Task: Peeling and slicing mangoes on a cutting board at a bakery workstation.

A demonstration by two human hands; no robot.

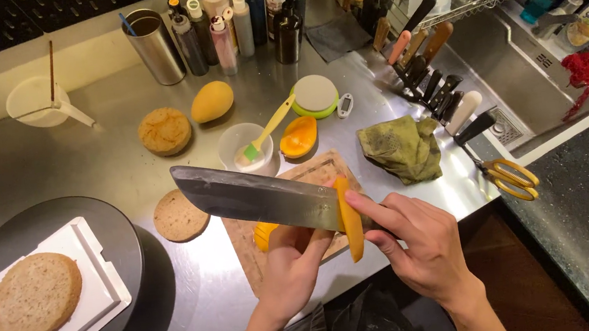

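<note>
Two hands meet over the board (324, 168): my right hand (422, 247) is clenched round the handle of a big knife (254, 198), forefinger along the blade, and my left hand (298, 261) grasps a mango piece (267, 234) from beneath, thumb steadying a thin mango slice (349, 218) that lies against the blade.

As I judge it, the cutting is partly done. One half mango (299, 137) sits cut side up by the white bowl (244, 149), and a whole mango (212, 101) is untouched further back. One sponge layer (36, 295) lies on a white card on the turntable (118, 237); two more rounds (165, 131) wait bare on the counter (88, 167), so the layering looks barely begun.

The counter is steel. Bottles (233, 17) and a steel cup stand at the back, a green cloth (403, 147), knives and yellow scissors (510, 176) to my right, then a sink (521, 80) with a dish rack.
</note>
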